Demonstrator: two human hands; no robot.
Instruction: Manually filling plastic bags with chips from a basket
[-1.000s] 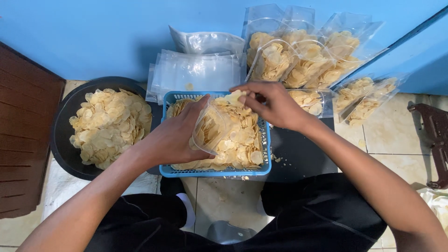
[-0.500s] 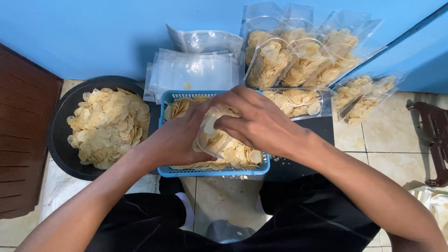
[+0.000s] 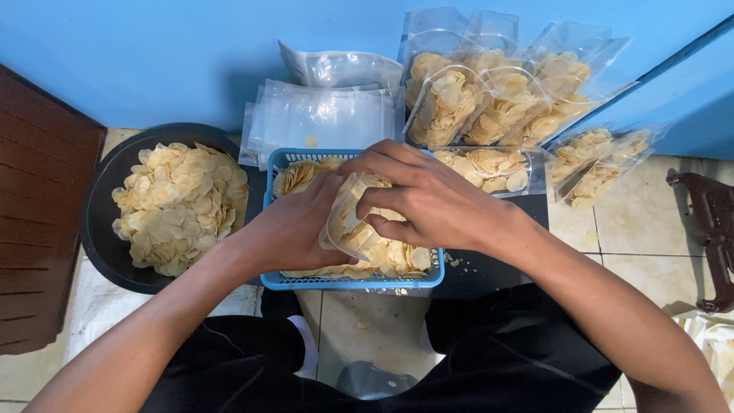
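Gripping clear plastic bag of pale round chips point(image 3: 353, 229) at frame centre above blue plastic basket point(image 3: 352, 281): left hand point(image 3: 294, 229) clasped around bag, right hand point(image 3: 428, 203) fingers pinching its mouth.

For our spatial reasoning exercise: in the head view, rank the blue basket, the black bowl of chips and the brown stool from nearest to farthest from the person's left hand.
1. Blue basket: directly under the left hand.
2. Black bowl of chips: left, on the floor.
3. Brown stool: far right edge.

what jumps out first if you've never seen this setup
At centre, the left hand and right hand hold a clear bag of pale chips over a blue basket filled with more. A black basin heaped with chips sits to the left, and filled bags lean against the blue wall behind.
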